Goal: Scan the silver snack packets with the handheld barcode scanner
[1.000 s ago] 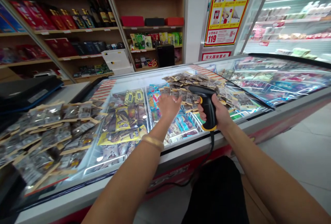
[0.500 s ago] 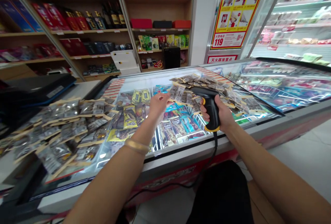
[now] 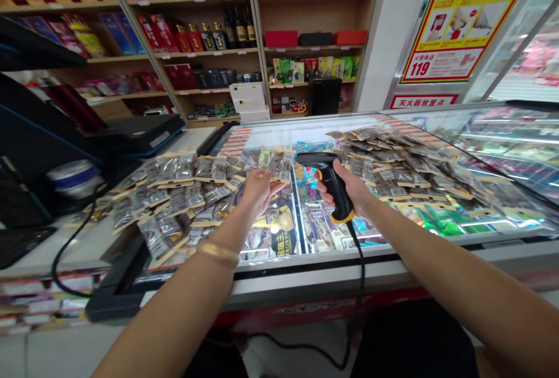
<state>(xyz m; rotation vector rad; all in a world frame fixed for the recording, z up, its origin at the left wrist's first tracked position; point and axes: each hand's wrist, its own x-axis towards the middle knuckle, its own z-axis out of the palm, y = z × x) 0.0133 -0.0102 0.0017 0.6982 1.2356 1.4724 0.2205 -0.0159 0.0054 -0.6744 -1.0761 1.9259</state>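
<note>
My left hand (image 3: 258, 193) has its fingers closed on the edge of a small clear packet (image 3: 280, 165) with a pale label, raised over the glass freezer top. Close on its right, my right hand (image 3: 345, 189) grips a black and yellow barcode scanner (image 3: 334, 189) by the handle, its head pointing left toward the packet. Similar packets lie in a spread pile (image 3: 174, 194) on the left and in a larger pile (image 3: 402, 162) on the right.
The glass-topped freezer (image 3: 301, 266) spans the view, with colourful packs inside. A black cable (image 3: 361, 285) hangs from the scanner. At the left stand a dark machine (image 3: 30, 151) and a white and blue roll (image 3: 74, 177). Stocked shelves (image 3: 209, 52) are behind.
The view has turned left. My left hand has moved leftward with the packet, away from the right pile. The scanner, still in my right hand, now points at the packet.
</note>
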